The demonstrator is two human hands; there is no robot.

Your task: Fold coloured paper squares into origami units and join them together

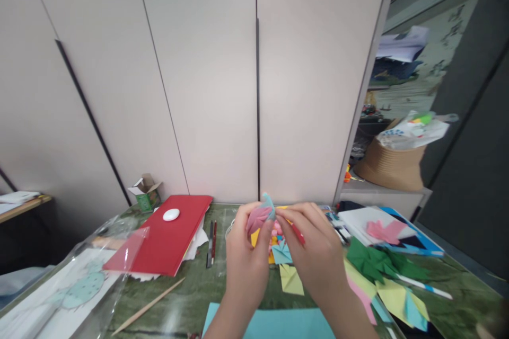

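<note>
Near the middle of the view, my left hand (248,254) is closed around a folded pink and light-blue paper piece (260,215), held up above the table. The fingertips of my right hand (308,238) pinch at the right side of that same piece, where the blue part meets them. A red item (297,234) shows beside my right fingers; whether it is held is hard to tell. Behind and below the hands lie small colourful pieces on something yellow, a folded light-blue paper (282,252) and a folded pale-yellow paper (291,279).
A red folder (167,233) with a white round object (171,214), pens (211,243) and a wooden stick (149,306) lie left. Blue paper (274,324) is in front. Green folded paper (371,259), more papers and a white pen (424,286) lie right. Cabinet doors (207,90) stand behind.
</note>
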